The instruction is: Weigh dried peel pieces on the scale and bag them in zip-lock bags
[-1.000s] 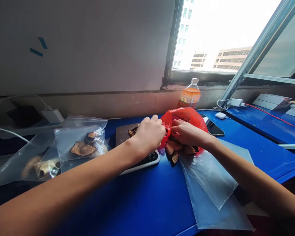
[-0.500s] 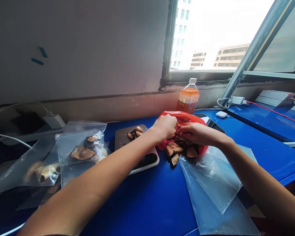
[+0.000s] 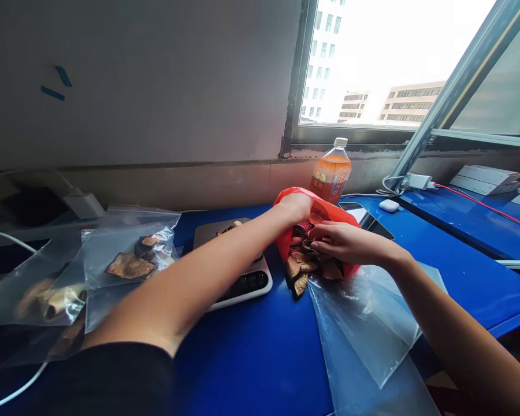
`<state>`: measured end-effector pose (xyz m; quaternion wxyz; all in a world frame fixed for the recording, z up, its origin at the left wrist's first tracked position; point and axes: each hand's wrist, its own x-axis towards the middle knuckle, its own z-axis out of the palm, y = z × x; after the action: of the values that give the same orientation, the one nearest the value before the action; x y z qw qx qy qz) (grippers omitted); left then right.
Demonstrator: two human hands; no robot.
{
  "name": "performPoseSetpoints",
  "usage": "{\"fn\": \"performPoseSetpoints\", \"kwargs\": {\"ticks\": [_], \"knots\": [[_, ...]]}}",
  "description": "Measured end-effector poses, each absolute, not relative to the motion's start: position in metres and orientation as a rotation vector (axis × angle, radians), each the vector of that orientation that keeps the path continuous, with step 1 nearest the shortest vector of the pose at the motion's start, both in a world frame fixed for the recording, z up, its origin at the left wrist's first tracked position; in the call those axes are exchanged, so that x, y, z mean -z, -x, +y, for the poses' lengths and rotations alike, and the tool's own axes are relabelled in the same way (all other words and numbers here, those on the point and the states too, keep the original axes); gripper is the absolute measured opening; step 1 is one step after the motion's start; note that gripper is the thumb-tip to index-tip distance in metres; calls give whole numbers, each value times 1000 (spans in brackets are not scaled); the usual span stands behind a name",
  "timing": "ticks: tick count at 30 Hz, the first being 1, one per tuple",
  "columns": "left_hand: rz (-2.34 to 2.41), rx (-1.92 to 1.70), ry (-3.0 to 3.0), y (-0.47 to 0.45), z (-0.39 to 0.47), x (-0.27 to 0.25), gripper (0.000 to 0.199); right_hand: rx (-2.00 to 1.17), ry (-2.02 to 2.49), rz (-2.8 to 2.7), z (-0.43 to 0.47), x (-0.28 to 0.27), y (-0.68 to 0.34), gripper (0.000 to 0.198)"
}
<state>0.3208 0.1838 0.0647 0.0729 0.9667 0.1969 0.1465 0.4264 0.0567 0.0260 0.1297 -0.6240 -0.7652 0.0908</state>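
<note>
A red plastic bag lies on its side, its mouth facing me, full of dried brown slices that look like dried mushroom or fruit. My left hand reaches into the bag from the upper left; its fingers are hidden behind the wrist and the plastic. At the right side of the mouth, my right hand rests over the slices, thumb and fingers extended and apart. Left of the bag stands a digital scale with a few slices on its plate, partly covered by my left forearm.
Clear zip bags holding dark pieces lie at the left. Flat clear bags spread under the red bag toward the front edge. Behind stands an orange drink bottle; a phone and white earbud case lie to the right.
My left hand has gone deeper into the red bag, with its upper edge now around the hand. My right hand has barely moved. The view has shifted slightly.
</note>
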Motion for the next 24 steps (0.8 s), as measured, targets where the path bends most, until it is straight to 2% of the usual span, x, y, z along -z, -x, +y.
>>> {"fn": "performPoseSetpoints", "kwargs": {"ticks": [3, 5, 7, 12, 15, 20, 24], "knots": [[492, -305, -2924, -280, 170, -85, 7, -387, 1815, -2177, 58, -25, -431, 32], [410, -332, -2906, -241, 158, -95, 22, -420, 1833, -2159, 59, -25, -432, 33], [348, -499, -2842, -199, 148, -97, 27, -430, 1857, -2150, 60, -23, -432, 33], [1009, -587, -2686, -114, 149, -71, 26, -337, 1884, -2165, 64, -16, -433, 34], [1129, -563, -2651, -99, 166, -56, 27, -231, 1881, -2170, 67, -12, -432, 33], [1008, -570, -2698, -106, 191, -55, 26, -204, 1871, -2142, 66, -10, -428, 32], [1012, -738, -2713, -87, 184, -58, 34, -93, 1849, -2073, 65, -8, -429, 33]]}}
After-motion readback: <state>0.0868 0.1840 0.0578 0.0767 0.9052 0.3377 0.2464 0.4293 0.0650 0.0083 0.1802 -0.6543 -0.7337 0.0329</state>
